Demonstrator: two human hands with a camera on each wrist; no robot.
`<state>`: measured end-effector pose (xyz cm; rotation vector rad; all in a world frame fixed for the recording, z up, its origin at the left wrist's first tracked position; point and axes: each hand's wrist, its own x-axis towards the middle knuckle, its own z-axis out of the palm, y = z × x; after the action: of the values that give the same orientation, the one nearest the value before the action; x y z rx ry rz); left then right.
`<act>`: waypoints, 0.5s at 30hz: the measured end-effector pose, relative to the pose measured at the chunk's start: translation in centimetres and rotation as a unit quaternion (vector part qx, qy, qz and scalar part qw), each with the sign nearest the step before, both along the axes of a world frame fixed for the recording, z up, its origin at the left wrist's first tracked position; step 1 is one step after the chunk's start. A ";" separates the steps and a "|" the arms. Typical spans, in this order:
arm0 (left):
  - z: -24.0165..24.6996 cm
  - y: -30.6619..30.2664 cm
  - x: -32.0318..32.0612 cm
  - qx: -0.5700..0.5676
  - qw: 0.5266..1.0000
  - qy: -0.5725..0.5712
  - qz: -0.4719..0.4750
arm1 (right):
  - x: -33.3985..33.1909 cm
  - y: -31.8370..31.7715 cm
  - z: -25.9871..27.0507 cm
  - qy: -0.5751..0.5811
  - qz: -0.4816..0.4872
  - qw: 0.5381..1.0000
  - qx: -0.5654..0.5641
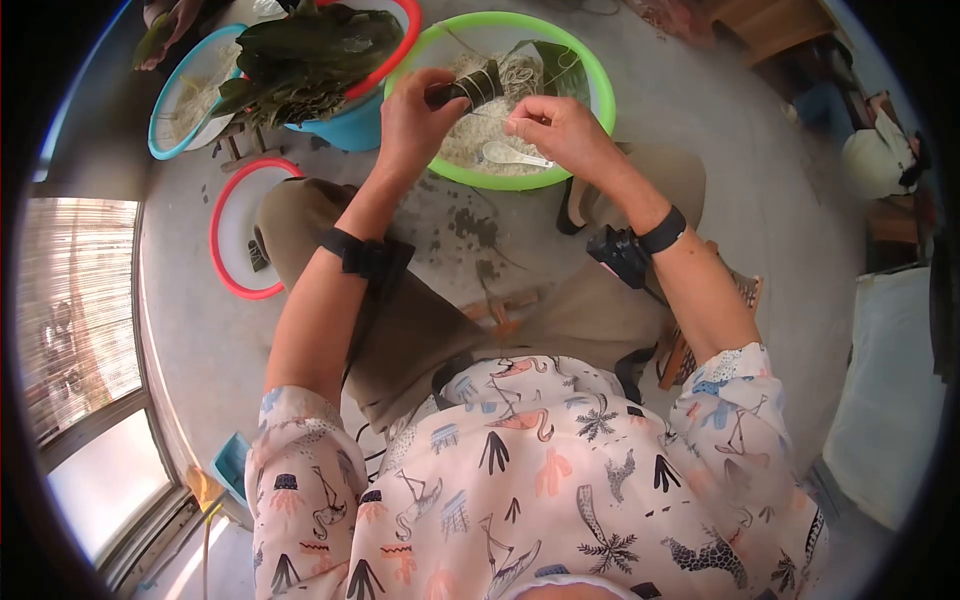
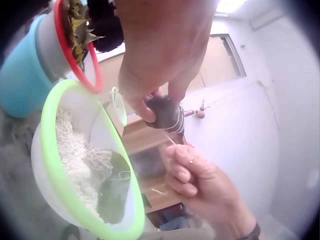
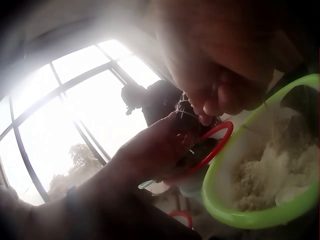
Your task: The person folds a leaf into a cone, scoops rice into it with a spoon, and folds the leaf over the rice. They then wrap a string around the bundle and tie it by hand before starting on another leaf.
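A dark leaf-wrapped bundle (image 1: 482, 86) with pale string wound round it is gripped by the left hand (image 1: 415, 120), above the green-rimmed basin (image 1: 520, 183). Close by on its right, the right hand (image 1: 570, 140) pinches the string (image 2: 170, 139) between thumb and fingertips, its other fingers curled. In the right wrist view the wound string shows on the bundle (image 3: 186, 111). Below the hands the basin holds white rice (image 1: 465, 148), a white spoon (image 1: 512, 155), a bunch of string (image 1: 520, 76) and a green leaf (image 1: 562, 72).
Left of the basin, large leaves (image 1: 310, 50) lie in a red-rimmed container over a blue bucket (image 1: 350, 132). A blue-rimmed basin (image 1: 156, 135) stands beyond them. On the floor, a red-rimmed basin (image 1: 217, 235) holds a small dark bundle (image 1: 257, 254). Another person's hand (image 1: 180, 28) shows upper left.
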<state>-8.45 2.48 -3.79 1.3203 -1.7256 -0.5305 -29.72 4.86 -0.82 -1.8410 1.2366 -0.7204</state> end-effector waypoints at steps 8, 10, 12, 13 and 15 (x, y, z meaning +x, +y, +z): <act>-2.1 4.2 -3.4 0.019 0.996 -0.024 -0.081 | -0.1 0.1 -1.5 -0.143 -0.034 0.978 0.147; -2.8 4.9 -3.8 0.012 0.996 -0.039 -0.077 | 0.0 -0.2 -2.5 -0.176 -0.049 0.965 0.188; -3.7 5.2 -4.1 0.018 0.998 -0.035 -0.039 | 0.1 -0.4 -3.4 -0.169 -0.035 0.964 0.201; -3.8 5.5 -4.3 0.020 0.998 -0.036 -0.038 | 0.2 -0.3 -3.5 -0.161 -0.023 0.963 0.216; -4.0 5.8 -4.7 0.096 0.995 0.011 -0.014 | 0.7 -0.5 -3.7 -0.127 0.006 0.969 0.213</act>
<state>-13.16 8.33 -7.77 1.4198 -1.7112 -0.7397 -28.99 4.37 -4.47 -1.3584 1.1095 -0.6041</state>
